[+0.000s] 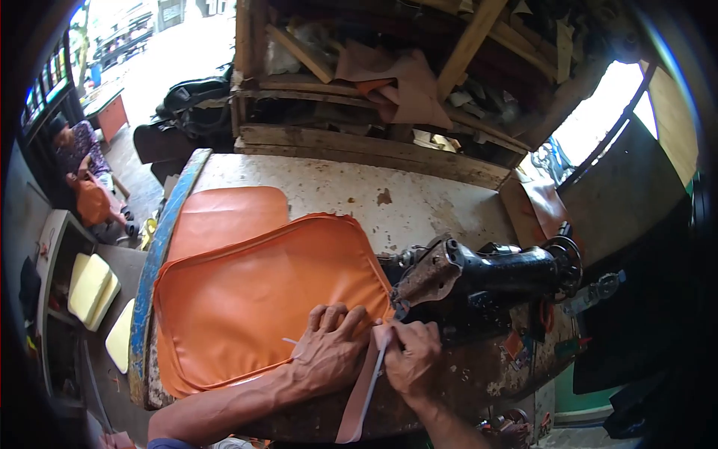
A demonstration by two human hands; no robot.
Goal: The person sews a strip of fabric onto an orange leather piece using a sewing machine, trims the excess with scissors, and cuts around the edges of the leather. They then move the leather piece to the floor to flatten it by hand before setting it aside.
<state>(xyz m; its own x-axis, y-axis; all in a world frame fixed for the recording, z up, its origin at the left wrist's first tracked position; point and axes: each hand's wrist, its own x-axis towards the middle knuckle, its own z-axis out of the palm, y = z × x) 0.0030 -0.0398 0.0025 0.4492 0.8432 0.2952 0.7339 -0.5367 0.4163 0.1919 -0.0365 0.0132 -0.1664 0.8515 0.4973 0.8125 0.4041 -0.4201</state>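
Observation:
An orange leatherette cover [247,299] with a raised seam around its edge lies on the table, its right corner at the needle end of a black sewing machine [508,269]. My left hand [333,348] rests on the cover's lower right part, fingers bent and gripping it near the edge; its thumb is hidden. Close to the needle, my right hand [413,358] pinches a brownish strip [360,400] with a white cord along it. That strip hangs down between my hands past the table's front edge. Another flat orange piece [224,213] lies partly under the cover.
A wooden shelf [374,150] with scraps stands behind the worn table top [329,179]. Yellow foam pads [93,292] are at the left, beyond the blue table edge [149,299]. Farther back sits another person [82,157] holding orange material. A clear bottle [598,292] lies right of the machine.

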